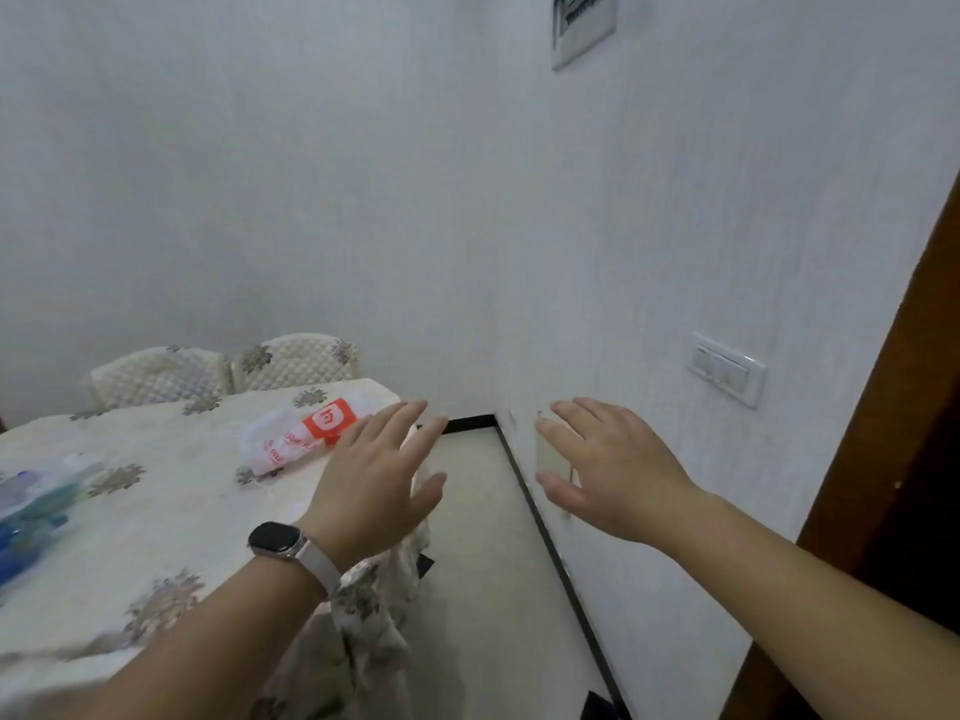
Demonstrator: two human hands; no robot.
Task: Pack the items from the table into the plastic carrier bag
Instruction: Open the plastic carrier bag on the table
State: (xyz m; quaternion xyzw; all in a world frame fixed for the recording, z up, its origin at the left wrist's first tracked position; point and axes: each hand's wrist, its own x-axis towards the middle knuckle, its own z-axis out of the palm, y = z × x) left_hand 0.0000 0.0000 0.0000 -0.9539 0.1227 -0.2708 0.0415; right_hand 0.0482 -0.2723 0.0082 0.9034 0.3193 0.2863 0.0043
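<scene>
A white plastic carrier bag (296, 433) with orange print lies crumpled and flat on the table (156, 522), near its far right corner. My left hand (374, 480), with a watch on the wrist, hovers over the table's right edge just right of the bag, fingers spread, holding nothing. My right hand (608, 465) is stretched out over the floor toward the wall, also open and empty. At the table's left edge lies a blurred heap of blue and clear items (31, 511); I cannot tell what they are.
A floral cream cloth covers the table. Two padded chair backs (228, 371) stand behind it. A white wall with a switch plate (727, 368) runs along the right, a brown door frame (893, 433) beyond it. Pale floor (483, 563) lies between table and wall.
</scene>
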